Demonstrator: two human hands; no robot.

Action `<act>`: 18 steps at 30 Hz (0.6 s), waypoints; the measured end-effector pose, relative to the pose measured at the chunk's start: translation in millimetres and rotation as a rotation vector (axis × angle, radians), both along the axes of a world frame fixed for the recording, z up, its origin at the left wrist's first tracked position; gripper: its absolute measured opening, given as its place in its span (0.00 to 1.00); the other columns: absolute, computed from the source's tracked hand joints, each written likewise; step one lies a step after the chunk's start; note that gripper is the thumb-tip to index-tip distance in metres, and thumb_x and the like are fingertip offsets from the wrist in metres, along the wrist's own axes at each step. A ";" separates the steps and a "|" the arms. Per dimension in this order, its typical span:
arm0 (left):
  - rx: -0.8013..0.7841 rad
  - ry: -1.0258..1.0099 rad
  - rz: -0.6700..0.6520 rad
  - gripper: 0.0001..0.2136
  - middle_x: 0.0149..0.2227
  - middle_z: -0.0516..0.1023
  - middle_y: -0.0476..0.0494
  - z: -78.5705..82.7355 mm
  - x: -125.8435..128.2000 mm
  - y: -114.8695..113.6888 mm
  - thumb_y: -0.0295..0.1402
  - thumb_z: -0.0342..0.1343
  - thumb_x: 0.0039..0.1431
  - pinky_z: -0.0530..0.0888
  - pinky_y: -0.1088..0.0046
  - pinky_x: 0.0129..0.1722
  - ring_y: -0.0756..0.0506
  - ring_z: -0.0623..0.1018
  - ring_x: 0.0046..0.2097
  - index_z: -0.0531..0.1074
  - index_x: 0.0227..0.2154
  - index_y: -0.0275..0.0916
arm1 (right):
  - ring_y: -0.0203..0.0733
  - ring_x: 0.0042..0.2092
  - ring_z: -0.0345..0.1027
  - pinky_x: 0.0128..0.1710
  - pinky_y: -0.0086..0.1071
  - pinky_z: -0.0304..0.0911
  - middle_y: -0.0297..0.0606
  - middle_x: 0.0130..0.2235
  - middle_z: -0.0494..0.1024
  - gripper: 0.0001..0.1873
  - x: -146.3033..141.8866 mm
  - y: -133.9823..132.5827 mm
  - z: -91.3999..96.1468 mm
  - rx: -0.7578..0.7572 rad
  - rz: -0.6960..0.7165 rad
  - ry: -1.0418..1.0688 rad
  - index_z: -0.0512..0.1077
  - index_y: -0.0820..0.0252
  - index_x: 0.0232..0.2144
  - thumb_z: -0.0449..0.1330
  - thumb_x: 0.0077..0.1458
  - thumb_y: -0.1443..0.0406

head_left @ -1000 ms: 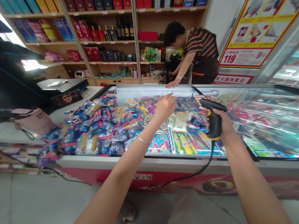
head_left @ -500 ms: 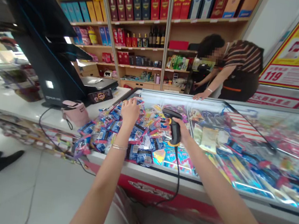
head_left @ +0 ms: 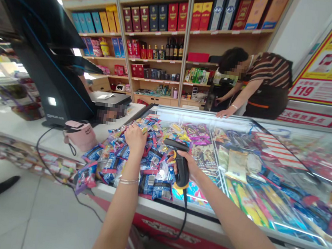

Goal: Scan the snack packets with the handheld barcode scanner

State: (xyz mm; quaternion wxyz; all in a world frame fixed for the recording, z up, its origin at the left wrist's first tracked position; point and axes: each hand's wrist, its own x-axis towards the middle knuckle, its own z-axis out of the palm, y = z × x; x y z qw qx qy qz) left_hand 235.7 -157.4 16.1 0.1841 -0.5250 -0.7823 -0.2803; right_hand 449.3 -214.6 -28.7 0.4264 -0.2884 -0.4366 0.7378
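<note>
My right hand (head_left: 183, 163) is wrapped round a black-and-yellow barcode scanner (head_left: 182, 170), its head tipped to the left over the pile and its cable hanging down the front. My left hand (head_left: 135, 137) lies on a heap of blue-and-pink plastic packets (head_left: 151, 159). Its fingers are curled down among the packets, and the fingertips are hidden, so what they grip cannot be made out. The heap rests on the glass-topped freezer (head_left: 180, 207), at its left end. Purple packets (head_left: 195, 133) lie just beyond the scanner.
At left, a large black checkout screen stand (head_left: 64, 87) and a pink bag (head_left: 80, 135) stand on the white counter (head_left: 0, 116). A cable loops down its front. Across the freezer a person in a striped top (head_left: 269, 72) bends over, one hand on the edge. Shelves of boxes (head_left: 158, 16) line the back.
The scanner in my right hand has moved left and a little down, closer to the packets. My left hand has shifted slightly left and down on the heap. The view has tilted a little.
</note>
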 end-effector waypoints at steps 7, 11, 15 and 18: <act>0.146 -0.081 -0.100 0.12 0.42 0.72 0.36 1.1 -0.9 -5.6 0.38 0.54 0.55 0.69 0.66 0.40 0.38 0.73 0.45 0.68 0.41 0.39 | 0.34 0.17 0.66 0.15 0.27 0.61 0.42 0.29 0.80 0.19 0.0 -2.5 3.3 0.021 0.006 -0.009 0.72 0.65 0.34 0.55 0.49 0.54; 0.192 -0.147 -0.147 0.12 0.39 0.74 0.38 2.3 2.1 -6.7 0.39 0.52 0.58 0.69 0.69 0.37 0.39 0.75 0.43 0.66 0.42 0.40 | 0.35 0.16 0.67 0.15 0.27 0.61 0.43 0.30 0.80 0.20 -0.9 -3.7 3.1 0.056 0.029 -0.009 0.72 0.65 0.35 0.57 0.48 0.53; 0.244 -0.276 -0.199 0.15 0.31 0.76 0.41 -1.8 2.2 -2.1 0.43 0.52 0.58 0.68 0.70 0.33 0.40 0.78 0.35 0.64 0.42 0.38 | 0.35 0.16 0.66 0.15 0.28 0.61 0.44 0.29 0.80 0.21 -3.2 -5.4 3.2 0.064 0.044 -0.001 0.72 0.66 0.35 0.58 0.47 0.54; 0.334 -0.425 -0.314 0.19 0.31 0.77 0.42 -5.8 2.5 2.5 0.45 0.54 0.56 0.69 0.71 0.33 0.41 0.78 0.34 0.63 0.44 0.37 | 0.36 0.16 0.67 0.15 0.28 0.60 0.44 0.29 0.80 0.21 -4.4 -6.7 4.1 0.061 0.058 0.000 0.71 0.66 0.36 0.58 0.47 0.54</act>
